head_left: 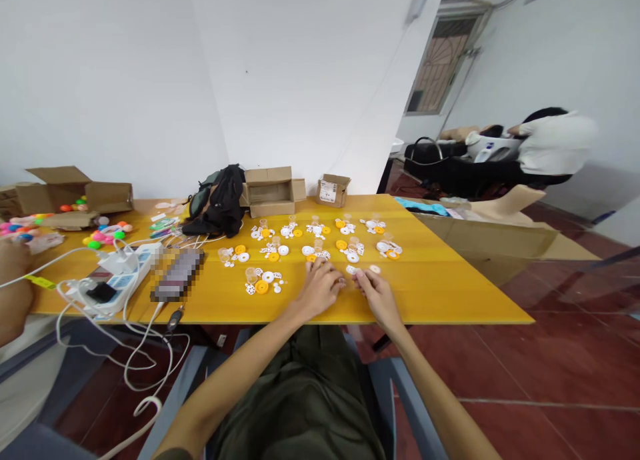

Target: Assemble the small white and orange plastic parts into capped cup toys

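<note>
Near the table's front edge, my left hand (pixel 319 288) is closed, its fingers curled downward. Something small and clear seems to be at its fingertips, too small to make out. To its right, my right hand (pixel 379 299) pinches a small white plastic piece (pixel 351 270) between thumb and finger. A white disc (pixel 375 269) lies just beyond that hand. Beyond both hands, small groups of white and orange plastic wheels lie in rows, among them an orange wheel (pixel 261 287) and a white wheel (pixel 352 257). Clear little cups (pixel 251 275) stand among the groups.
On the yellow table (pixel 440 280), a power strip (pixel 117 280) with tangled white cables and a phone (pixel 179 273) lie left. A black bag (pixel 220 200) and open cardboard boxes (pixel 271 192) stand behind. Another person's arm (pixel 13 290) reaches in at far left; someone sits at back right.
</note>
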Demonstrator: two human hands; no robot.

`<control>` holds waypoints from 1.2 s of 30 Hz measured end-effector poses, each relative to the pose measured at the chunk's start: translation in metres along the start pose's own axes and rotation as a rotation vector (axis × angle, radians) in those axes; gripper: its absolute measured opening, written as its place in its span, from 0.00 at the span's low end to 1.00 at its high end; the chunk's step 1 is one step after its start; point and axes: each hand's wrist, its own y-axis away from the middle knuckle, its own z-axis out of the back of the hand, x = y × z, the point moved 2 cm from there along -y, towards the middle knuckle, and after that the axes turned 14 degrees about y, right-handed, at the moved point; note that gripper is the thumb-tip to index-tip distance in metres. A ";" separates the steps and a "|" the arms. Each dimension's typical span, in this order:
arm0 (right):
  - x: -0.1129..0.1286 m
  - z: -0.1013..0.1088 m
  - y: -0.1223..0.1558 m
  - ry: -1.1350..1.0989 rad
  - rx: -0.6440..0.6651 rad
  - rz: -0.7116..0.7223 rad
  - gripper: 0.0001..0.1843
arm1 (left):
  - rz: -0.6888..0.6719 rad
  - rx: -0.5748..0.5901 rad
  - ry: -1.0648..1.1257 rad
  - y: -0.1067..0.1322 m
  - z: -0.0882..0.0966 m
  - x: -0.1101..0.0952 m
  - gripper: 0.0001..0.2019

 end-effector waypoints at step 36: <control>0.010 -0.005 0.004 0.101 0.234 0.113 0.31 | 0.191 -0.119 0.531 0.003 0.013 0.003 0.02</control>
